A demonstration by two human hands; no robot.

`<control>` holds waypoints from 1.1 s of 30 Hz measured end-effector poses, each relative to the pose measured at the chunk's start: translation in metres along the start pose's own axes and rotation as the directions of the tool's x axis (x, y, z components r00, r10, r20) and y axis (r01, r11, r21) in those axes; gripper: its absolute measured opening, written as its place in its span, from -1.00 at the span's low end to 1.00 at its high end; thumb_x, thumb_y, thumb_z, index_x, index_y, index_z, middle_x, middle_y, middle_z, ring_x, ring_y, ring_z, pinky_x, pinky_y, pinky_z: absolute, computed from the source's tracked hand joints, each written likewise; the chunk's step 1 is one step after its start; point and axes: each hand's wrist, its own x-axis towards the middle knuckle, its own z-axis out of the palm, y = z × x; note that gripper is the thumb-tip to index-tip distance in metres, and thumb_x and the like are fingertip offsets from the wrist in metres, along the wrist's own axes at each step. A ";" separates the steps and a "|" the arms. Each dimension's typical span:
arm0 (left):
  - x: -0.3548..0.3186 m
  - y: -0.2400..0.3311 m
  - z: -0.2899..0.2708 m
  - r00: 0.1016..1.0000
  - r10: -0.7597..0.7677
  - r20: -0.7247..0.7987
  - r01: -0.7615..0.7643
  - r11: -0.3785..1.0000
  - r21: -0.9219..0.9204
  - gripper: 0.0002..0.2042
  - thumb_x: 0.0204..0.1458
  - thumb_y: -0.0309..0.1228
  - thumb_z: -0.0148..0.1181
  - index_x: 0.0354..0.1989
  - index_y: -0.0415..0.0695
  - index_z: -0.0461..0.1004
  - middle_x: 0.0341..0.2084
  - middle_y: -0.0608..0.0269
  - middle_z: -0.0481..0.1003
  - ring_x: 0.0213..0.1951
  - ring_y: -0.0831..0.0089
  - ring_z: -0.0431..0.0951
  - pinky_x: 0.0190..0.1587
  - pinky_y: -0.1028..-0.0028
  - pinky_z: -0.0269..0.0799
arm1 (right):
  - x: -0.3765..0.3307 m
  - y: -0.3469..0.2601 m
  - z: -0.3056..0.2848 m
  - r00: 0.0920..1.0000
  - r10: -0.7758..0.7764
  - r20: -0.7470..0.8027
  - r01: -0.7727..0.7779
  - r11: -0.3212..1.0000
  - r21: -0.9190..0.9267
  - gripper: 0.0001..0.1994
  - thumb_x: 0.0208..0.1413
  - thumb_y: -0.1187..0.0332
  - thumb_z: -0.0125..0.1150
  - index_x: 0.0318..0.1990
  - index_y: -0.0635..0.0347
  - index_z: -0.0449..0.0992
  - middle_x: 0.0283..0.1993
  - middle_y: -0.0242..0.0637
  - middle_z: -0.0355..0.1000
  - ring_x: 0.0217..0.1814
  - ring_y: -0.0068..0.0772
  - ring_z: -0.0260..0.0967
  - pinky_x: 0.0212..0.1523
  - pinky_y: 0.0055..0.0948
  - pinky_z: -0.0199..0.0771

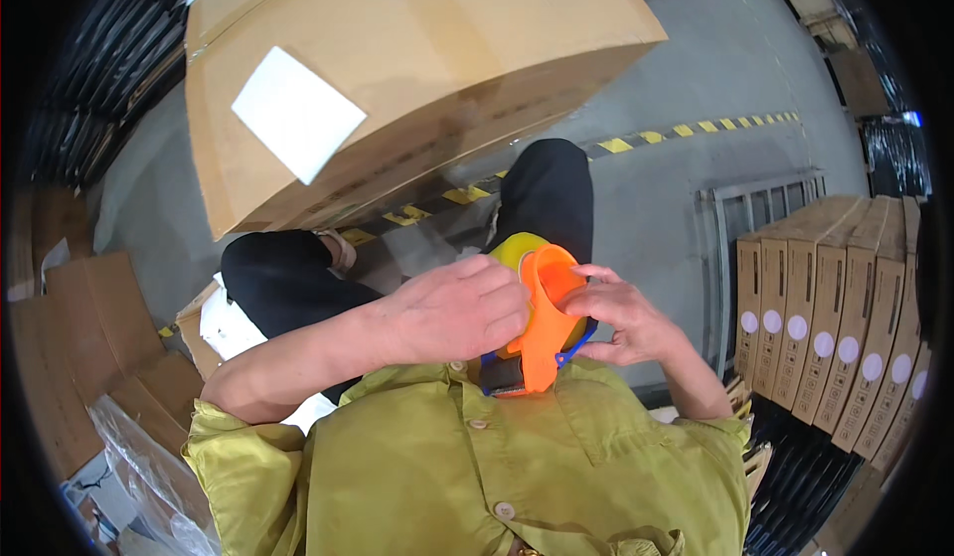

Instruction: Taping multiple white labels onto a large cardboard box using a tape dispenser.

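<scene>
Olive-yellow shirt cloth [388, 467] lies nearest the camera, and against its front, over the lap, is an orange tape dispenser [542, 347]. Its long axis runs almost up and down the view, leaning a little: the rounded, ring-like end points away from the wearer, its opening turned toward the right hand, and the narrow end with a dark strip [507, 375] points back at the shirt buttons. A yellow round part [512, 249] shows behind the ring, and blue parts [576, 343] stick out along the edges. Much of the yellow part is covered by the orange body and the left hand [452, 308]; the underside is out of sight, and the dark strip is hard to make out.

That hand shows its back, fingers curled in against the dispenser's side — the fingertips are hidden, so whether it truly grips cannot be told. The right hand [628, 319] is part-open, thumb and fingers apart, with fingertips at the orange rim.

Farther out are black trouser legs [547, 188], then a large carton [447, 19] bearing a white sheet [298, 114]. Black-and-yellow floor tape [681, 131] runs past it; flat cartons [855, 327] stand in a row at the right — cut off by the dark fisheye rim.
</scene>
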 end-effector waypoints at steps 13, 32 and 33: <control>-0.006 -0.004 0.026 0.841 -0.482 -0.244 0.361 0.838 -0.410 -0.84 -0.07 -0.53 0.04 -0.27 -0.22 0.35 -0.40 0.19 0.42 -0.39 0.33 0.44 -0.31 0.48 0.36 | -0.031 0.016 0.021 0.990 0.119 -0.081 -0.109 0.986 0.122 -0.54 -0.20 0.04 0.22 -0.23 0.23 0.43 -0.24 -0.27 0.43 -0.11 -0.26 0.36 0.15 -0.11 0.02; 0.010 -0.027 0.024 0.647 -0.688 0.328 0.587 0.176 -0.790 -0.66 -0.08 -0.73 -0.15 -0.09 -0.22 0.32 -0.27 0.17 0.46 -0.14 0.53 0.43 -0.07 0.56 0.32 | -0.031 0.019 0.022 0.983 0.161 -0.088 -0.145 0.975 0.167 -0.55 -0.25 0.06 0.27 -0.22 0.17 0.44 -0.24 -0.34 0.44 -0.10 -0.31 0.36 0.15 -0.11 0.00; 0.010 -0.027 0.025 0.647 -0.689 0.327 0.587 0.176 -0.791 -0.66 -0.08 -0.73 -0.15 -0.09 -0.22 0.32 -0.27 0.17 0.46 -0.14 0.53 0.43 -0.07 0.56 0.32 | -0.031 0.018 0.020 0.987 0.141 -0.077 -0.129 0.981 0.146 -0.55 -0.29 0.14 0.30 -0.21 0.17 0.42 -0.23 -0.32 0.43 -0.07 -0.26 0.34 0.14 -0.09 0.03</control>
